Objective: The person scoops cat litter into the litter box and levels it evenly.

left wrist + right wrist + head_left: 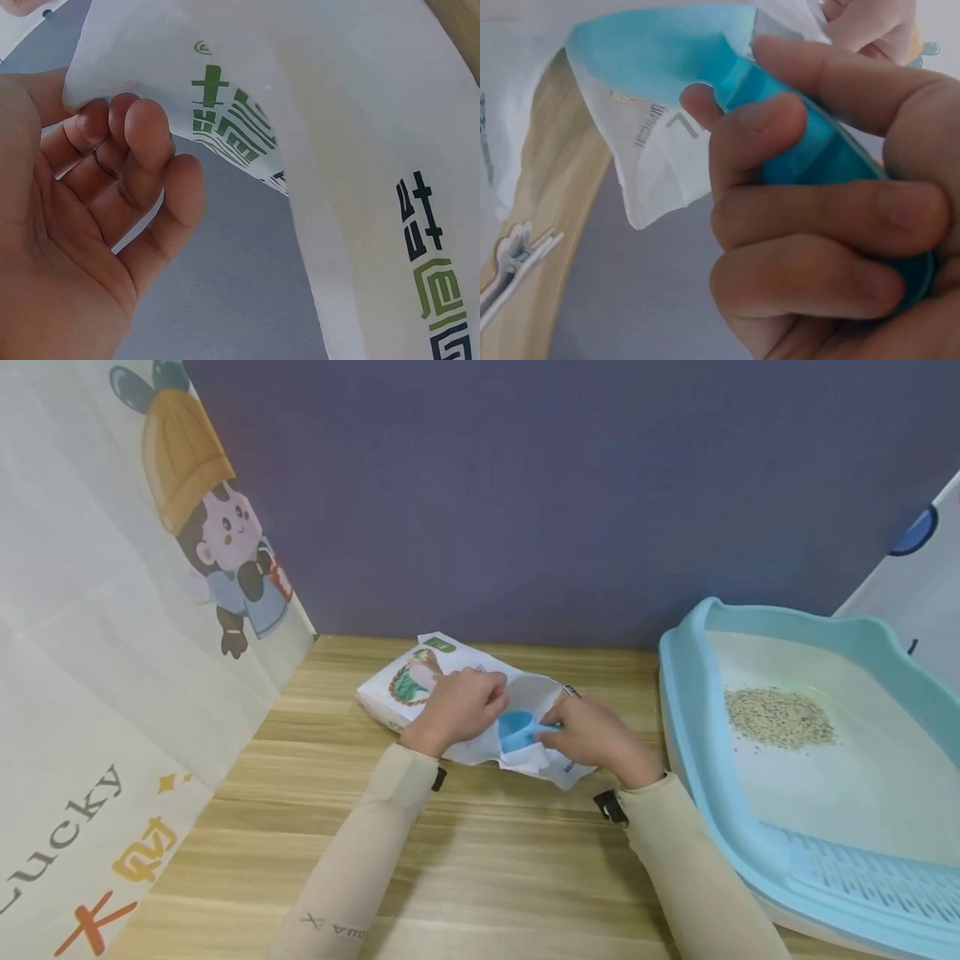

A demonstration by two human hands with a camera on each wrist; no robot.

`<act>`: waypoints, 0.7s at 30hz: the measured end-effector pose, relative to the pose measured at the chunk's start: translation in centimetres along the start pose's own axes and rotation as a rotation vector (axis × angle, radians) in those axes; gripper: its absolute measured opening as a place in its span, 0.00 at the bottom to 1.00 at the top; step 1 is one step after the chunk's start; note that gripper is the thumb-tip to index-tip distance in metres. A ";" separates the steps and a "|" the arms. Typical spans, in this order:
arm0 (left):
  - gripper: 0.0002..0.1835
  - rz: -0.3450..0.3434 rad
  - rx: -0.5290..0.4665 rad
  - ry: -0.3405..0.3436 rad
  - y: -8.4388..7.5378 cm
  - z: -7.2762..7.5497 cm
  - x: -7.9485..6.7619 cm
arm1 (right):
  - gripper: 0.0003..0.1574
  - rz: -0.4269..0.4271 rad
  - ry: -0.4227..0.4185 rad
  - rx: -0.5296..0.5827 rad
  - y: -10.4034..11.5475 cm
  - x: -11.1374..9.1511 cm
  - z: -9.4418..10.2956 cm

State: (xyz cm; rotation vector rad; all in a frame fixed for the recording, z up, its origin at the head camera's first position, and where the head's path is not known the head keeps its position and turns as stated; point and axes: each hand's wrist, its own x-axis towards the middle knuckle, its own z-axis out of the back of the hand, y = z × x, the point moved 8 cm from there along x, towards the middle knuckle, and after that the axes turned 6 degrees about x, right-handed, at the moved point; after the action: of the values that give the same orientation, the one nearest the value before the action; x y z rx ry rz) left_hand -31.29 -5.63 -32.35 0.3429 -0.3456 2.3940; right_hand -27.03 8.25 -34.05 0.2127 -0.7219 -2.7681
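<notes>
A white printed bag [390, 681] lies on the wooden table, its mouth spread toward the right. My left hand [465, 702] pinches the bag's edge between thumb and curled fingers; the left wrist view shows the lifted plastic [157, 52] at those fingertips. With my right hand [592, 735] I grip a light blue scoop [516, 732] by its handle. The scoop's bowl sits inside the bag's open mouth, tilted to the left. In the right wrist view my fingers wrap round the blue handle [802, 161]. The contents deeper in the bag are hidden.
To the right stands a light blue litter box [678, 710] with a pile of tan pellets [780, 718] on its white floor. A pale clip [514, 262] lies near the bag. A dark panel [487, 502] rises behind the table [300, 860], a printed sheet at left.
</notes>
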 end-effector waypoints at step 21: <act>0.18 0.004 -0.001 0.009 0.1 -0.1 0.1 | 0.15 0.083 -0.084 0.187 -0.5 2.1 -2.1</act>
State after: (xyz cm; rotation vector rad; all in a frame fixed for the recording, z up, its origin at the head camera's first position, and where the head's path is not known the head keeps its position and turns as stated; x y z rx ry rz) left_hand -31.44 -5.55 -32.41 0.3309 -0.3436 2.3987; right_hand -28.74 7.10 -36.25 0.1012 -0.9889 -2.6440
